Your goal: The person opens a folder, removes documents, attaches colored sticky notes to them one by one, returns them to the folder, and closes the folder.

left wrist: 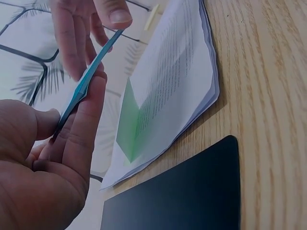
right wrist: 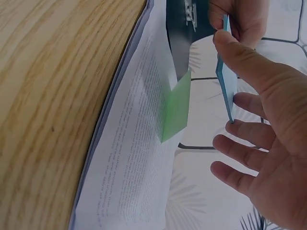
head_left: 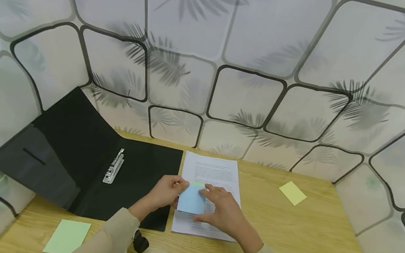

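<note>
A small blue sticky-note pad (head_left: 192, 199) is held above the printed sheets (head_left: 204, 231). My left hand (head_left: 166, 192) pinches its left edge between thumb and fingers. On the other side my right hand (head_left: 226, 212) has its thumb and fingers spread about the pad's right end, fingertips right at the edge in the right wrist view. A green sticky note (right wrist: 177, 109) is stuck to the top sheet, its free part standing up from the page. From the head view the pad hides most of that note.
An open black binder (head_left: 150, 167) with a metal clip (head_left: 114, 167) lies to the left, its cover leaning up. A green pad (head_left: 67, 237) is at the front left. A yellow sticky note (head_left: 292, 193) lies on the wooden table (head_left: 307, 244) at the right. Patterned fabric surrounds the table.
</note>
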`<state>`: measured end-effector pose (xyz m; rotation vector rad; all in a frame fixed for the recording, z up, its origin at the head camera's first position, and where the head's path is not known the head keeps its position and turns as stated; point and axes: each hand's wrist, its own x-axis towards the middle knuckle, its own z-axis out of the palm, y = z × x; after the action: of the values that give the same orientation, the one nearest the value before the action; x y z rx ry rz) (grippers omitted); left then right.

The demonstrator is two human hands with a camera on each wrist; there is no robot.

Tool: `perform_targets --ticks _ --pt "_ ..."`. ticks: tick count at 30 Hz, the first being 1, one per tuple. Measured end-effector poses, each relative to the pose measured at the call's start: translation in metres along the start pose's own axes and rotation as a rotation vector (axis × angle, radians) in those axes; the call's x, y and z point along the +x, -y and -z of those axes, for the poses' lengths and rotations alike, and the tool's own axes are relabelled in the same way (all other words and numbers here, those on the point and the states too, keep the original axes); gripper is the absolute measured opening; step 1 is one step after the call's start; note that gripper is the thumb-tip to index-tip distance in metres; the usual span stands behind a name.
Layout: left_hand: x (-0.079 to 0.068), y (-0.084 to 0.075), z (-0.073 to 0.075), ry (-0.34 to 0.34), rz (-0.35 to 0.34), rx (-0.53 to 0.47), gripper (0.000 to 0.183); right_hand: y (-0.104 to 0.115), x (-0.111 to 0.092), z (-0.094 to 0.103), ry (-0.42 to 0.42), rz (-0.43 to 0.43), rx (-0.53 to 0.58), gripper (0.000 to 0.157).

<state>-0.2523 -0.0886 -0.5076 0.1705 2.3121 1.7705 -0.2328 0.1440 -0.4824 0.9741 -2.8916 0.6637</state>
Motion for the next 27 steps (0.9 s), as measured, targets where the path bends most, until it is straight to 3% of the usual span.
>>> perform_targets --ticks 4,11,15,22,27 --pt "-0.0006 -0.0006 -0.0001 0.010 0.015 -0.010 0.030 0.0019 0.0002 0.0012 -0.021 0.004 0.004 0.073" --pt "-0.0022 -0.0024 0.0004 0.008 0.031 -0.017 0.030 0.0034 0.0011 0.0047 0.011 -0.001 0.035 0.076" --pt "-0.0027 -0.0025 0.0012 0.012 0.028 -0.028 0.030 0.0015 0.0011 0.0062 0.006 0.018 0.097 0.066" --pt "-0.0039 -0.0003 0.0015 0.016 0.026 -0.057 0.030 -0.0021 -0.0020 0.0049 -0.002 0.073 0.138 0.035" --pt "-0.0045 0.0007 0.0012 0.009 0.044 -0.077 0.030 -0.0032 -0.0038 0.0031 -0.042 0.091 0.157 0.026"
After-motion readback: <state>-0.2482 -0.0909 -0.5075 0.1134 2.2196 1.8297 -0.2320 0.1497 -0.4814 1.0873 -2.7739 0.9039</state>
